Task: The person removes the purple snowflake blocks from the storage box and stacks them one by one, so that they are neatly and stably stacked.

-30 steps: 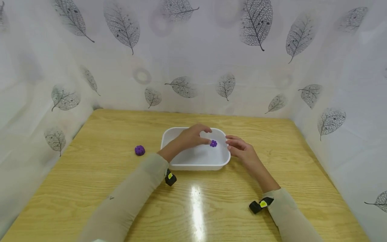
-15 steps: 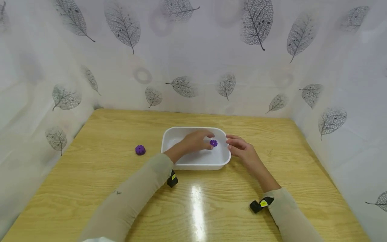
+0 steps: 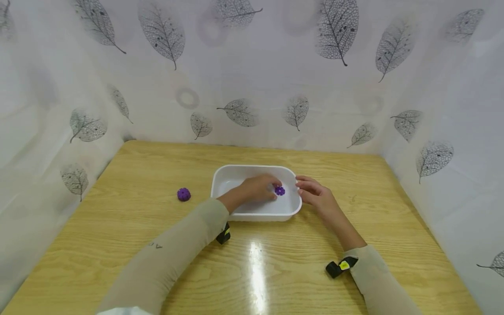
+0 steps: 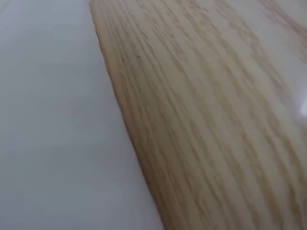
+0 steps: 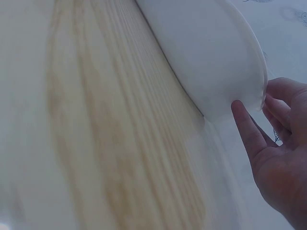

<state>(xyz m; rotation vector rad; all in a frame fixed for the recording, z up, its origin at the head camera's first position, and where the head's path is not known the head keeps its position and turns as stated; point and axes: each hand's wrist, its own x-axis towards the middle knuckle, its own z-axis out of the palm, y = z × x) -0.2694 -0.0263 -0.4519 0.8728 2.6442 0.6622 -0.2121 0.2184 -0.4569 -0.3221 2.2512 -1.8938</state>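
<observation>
A white plastic tub point(image 3: 220, 175) stands on the table. My left hand point(image 3: 257, 187) reaches down into it with bent fingers. A small purple flower-shaped piece point(image 3: 280, 191) is in the tub at the tips of my left index finger and thumb; whether they pinch it cannot be made out. My right hand point(image 3: 320, 199) is at the tub's right end. In the right wrist view its thumb point(image 5: 242, 120) touches the tub's outer wall point(image 5: 211, 52), with the other fingers near the rim. The left wrist view shows no hand.
A purple, rounded, ribbed piece point(image 3: 183, 194) lies on the wooden table point(image 3: 315, 280) to the left of the tub. A white leaf-printed curtain point(image 3: 252, 65) hangs behind the table and along both sides.
My left hand has moved down into the tub, its fingertips coming in around the purple flower-shaped piece. That piece has shifted slightly toward me. My right hand has stayed at the tub's end.
</observation>
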